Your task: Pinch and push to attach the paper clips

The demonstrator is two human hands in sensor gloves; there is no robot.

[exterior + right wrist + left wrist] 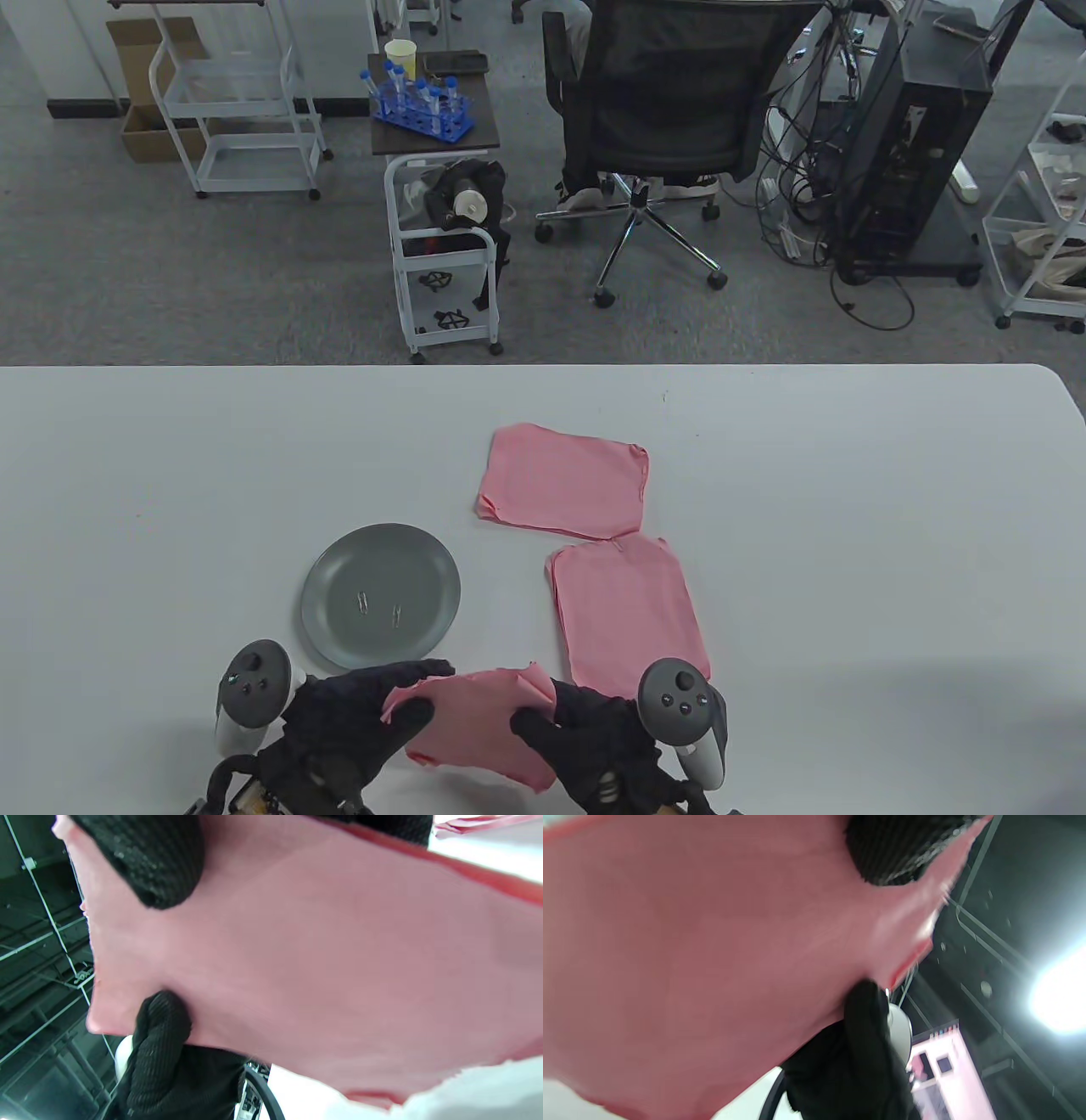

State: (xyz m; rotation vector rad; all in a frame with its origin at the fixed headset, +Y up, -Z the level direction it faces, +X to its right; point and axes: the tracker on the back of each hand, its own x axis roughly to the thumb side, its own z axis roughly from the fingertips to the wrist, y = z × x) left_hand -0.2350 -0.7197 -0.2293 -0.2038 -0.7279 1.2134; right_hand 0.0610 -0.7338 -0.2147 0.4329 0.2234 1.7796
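Table view shows both hands, left (356, 722) and right (585, 739), pinching one pink sheaf (475, 722) above the near table edge. Squaring its edges before reaching for a clip would probably help. Two clips (379, 607) lie on one plate (327, 611); two more sheaves (564, 492) rest beyond.

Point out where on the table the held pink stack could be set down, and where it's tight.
Bare table stretches right of the two lying pink stacks, and left of the grey plate holding two paper clips. The far strip is bare too. It's crowded near the front: the left hand and right hand hold the third stack, with the plate and the nearer stack close by.
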